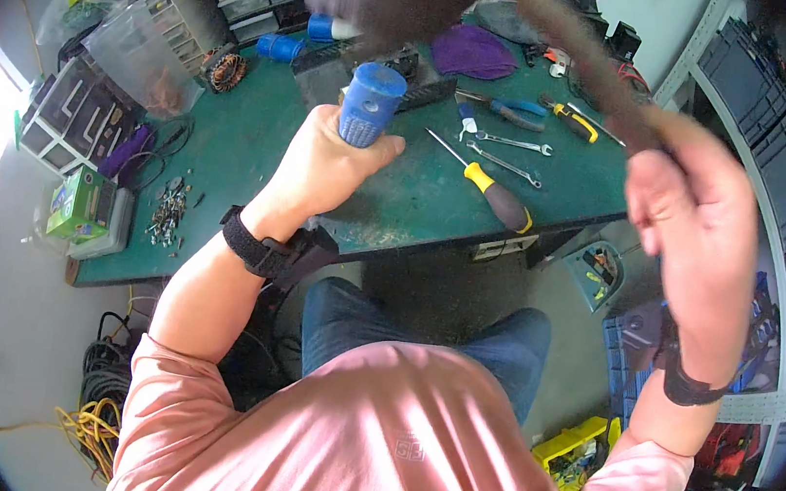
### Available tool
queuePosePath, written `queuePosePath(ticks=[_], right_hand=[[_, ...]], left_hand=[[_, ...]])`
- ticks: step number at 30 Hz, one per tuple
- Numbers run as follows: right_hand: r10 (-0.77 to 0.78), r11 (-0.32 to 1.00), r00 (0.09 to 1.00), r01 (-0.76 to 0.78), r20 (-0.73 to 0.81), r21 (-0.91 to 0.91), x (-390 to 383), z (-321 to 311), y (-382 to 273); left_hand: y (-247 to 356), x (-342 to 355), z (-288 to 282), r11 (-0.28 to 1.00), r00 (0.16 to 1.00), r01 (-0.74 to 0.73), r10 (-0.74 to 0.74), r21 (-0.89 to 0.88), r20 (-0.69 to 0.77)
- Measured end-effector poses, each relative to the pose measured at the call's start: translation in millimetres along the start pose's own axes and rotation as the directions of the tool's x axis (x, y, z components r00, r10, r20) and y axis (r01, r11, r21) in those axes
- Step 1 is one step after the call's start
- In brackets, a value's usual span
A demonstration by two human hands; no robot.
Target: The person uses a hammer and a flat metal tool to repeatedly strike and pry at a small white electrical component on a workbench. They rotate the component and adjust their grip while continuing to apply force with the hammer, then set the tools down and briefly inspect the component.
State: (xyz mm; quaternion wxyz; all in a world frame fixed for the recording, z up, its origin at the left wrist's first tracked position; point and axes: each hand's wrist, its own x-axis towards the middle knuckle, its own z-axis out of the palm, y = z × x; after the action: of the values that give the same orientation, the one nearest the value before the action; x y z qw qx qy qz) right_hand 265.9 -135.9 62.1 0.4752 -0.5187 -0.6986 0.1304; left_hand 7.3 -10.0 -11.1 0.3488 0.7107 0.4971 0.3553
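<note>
My left hand (332,164) is closed round a thick blue tool handle (371,105), held upright with its flat end up; the hand and handle hide its lower part, so I cannot tell its kind. On the right, my right hand (698,200) grips the long dark handle of a mallet (587,63), raised well above the bench. The mallet's large dark head is blurred and looms over the top of the view, above and beyond the blue handle. Nearest the left hand lies a screwdriver (484,183) with a yellow and black handle. Behind the blue handle sits a dark metal block (321,75).
On the green bench (255,170) lie two spanners (514,143), blue-handled pliers (512,113), yellow-black pliers (573,120) and a purple cloth (475,53). Drawer boxes (85,115) and loose screws (169,208) are at left. Metal shelving (765,173) rises at right.
</note>
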Motion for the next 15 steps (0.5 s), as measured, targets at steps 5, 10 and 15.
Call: queuePosePath(ticks=[5,10,15], right_hand=[[0.075,0.994,0.997,-0.071,-0.037,0.086,2,-23,-16],[0.081,0.994,0.990,-0.072,0.117,-0.079,-13,12,8],[0.034,0.999,0.998,-0.032,-0.057,0.027,-14,9,7]], left_hand=[[-5,1,-7,0.991,0.999,-0.040,0.044,-0.127,0.032],[-17,7,-5,0.997,0.998,-0.061,0.060,-0.037,-0.005],[-23,-6,3,0.996,1.000,0.025,-0.024,-0.090,0.011]])
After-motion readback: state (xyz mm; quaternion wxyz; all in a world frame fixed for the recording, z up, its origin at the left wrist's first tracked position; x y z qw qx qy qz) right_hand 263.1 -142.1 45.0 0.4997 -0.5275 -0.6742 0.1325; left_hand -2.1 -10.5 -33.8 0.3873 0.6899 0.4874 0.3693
